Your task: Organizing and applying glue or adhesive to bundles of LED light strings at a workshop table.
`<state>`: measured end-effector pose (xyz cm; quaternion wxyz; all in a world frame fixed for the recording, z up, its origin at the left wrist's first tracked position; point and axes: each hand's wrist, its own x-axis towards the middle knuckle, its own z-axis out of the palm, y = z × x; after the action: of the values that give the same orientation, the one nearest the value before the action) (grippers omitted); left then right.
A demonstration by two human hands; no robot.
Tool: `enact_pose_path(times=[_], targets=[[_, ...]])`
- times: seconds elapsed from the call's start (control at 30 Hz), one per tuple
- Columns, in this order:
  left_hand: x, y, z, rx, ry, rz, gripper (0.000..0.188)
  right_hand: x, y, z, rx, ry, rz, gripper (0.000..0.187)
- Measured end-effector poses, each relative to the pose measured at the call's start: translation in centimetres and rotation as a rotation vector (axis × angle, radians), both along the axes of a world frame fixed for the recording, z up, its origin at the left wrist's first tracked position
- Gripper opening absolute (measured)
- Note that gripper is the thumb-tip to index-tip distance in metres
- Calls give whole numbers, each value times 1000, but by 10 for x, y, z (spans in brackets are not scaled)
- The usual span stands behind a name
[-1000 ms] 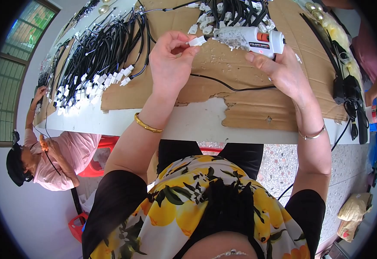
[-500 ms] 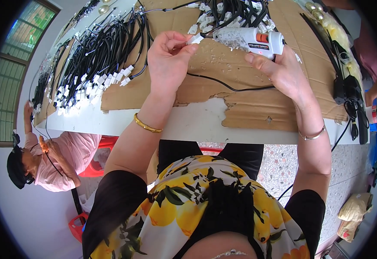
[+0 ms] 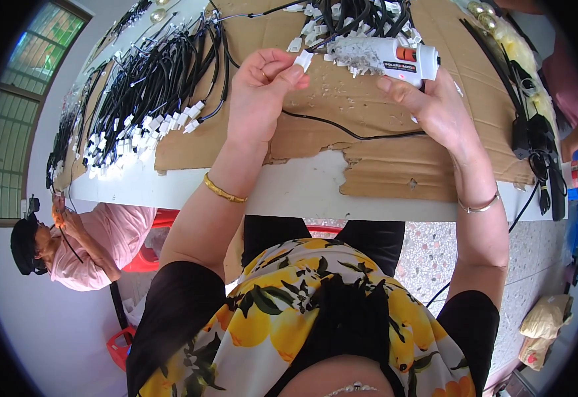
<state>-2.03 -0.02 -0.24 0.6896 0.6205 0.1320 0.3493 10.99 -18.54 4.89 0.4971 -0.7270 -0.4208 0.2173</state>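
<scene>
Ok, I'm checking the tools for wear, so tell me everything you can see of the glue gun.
The glue gun has a white, plastic-looking body with a bulky rear end, an orange-red patch and a dark printed label; a small pinkish-red light shows below. Cloudy, glue-like residue coats its front. It is held roughly level across the picture, nozzle toward the person's left, above the cardboard. The right grip hides most of its handle. Whether its tip touches the white connector is unclear.

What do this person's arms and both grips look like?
The left sleeve and right sleeve are short and black. The left arm wears a gold-coloured bangle, the right arm a thin silver-coloured bangle. Left grip and right grip have no gloves.
</scene>
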Motion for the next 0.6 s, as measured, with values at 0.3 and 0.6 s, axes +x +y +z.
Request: enact_pose_path(times=[0.3, 0.6], targets=[[-1, 0, 2, -81, 8, -135, 16, 0, -1, 4, 37, -13, 17, 33], [-2, 4, 1, -191, 23, -223, 18, 2, 0, 1, 28, -43, 5, 33]])
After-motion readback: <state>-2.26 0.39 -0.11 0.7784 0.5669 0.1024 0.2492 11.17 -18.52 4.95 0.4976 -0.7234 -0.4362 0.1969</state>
